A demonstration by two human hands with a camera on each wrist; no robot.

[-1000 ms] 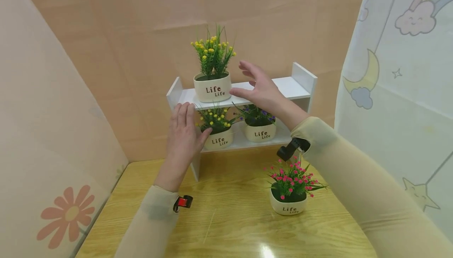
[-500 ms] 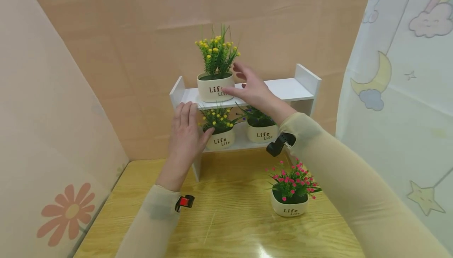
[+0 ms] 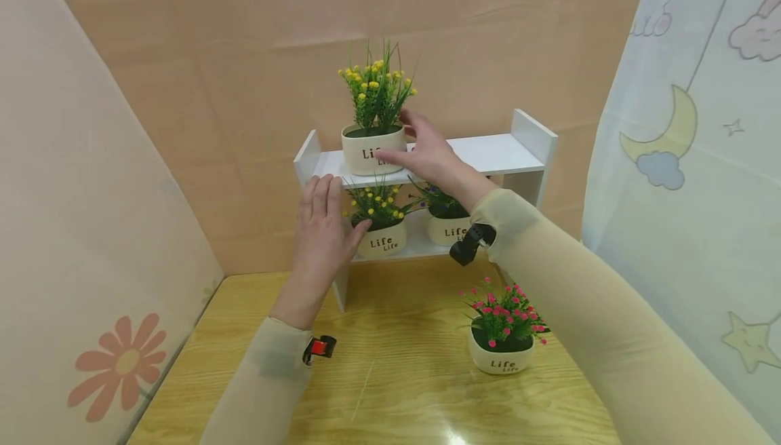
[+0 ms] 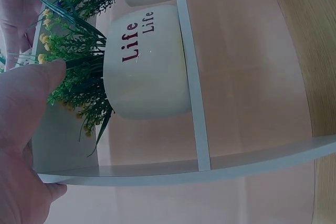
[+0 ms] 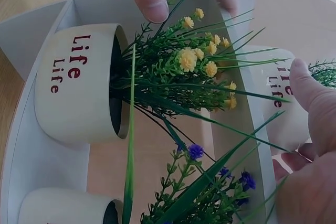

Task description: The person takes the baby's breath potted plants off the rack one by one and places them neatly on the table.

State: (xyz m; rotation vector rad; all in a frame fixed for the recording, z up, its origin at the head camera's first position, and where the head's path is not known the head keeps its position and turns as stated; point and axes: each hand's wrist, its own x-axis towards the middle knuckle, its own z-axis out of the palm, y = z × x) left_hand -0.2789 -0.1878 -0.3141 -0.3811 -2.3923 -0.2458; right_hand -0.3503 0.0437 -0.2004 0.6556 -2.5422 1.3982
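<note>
On the top board of a white two-tier shelf (image 3: 488, 153) stands a cream flowerpot (image 3: 366, 155) with tall yellow artificial flowers, marked "Life". My right hand (image 3: 430, 153) holds this pot by its right end, thumb across the front and fingers behind. In the right wrist view the thumb (image 5: 304, 82) lies on the printed side. My left hand (image 3: 320, 228) grips the shelf's upper left corner, fingertips at the top board and thumb (image 4: 50, 74) inside, overlapping a yellow-flowered pot (image 3: 383, 241) on the lower board.
A pot with purple flowers (image 3: 448, 228) is on the lower board's right, partly behind my right wrist. A pot with pink flowers (image 3: 502, 357) stands on the wooden table (image 3: 390, 391), near my right sleeve. Fabric hangs behind and at both sides.
My right hand has moved left from beside the upper pot onto its right end. The left hand stays at the shelf's corner. The head view has shifted slightly.
</note>
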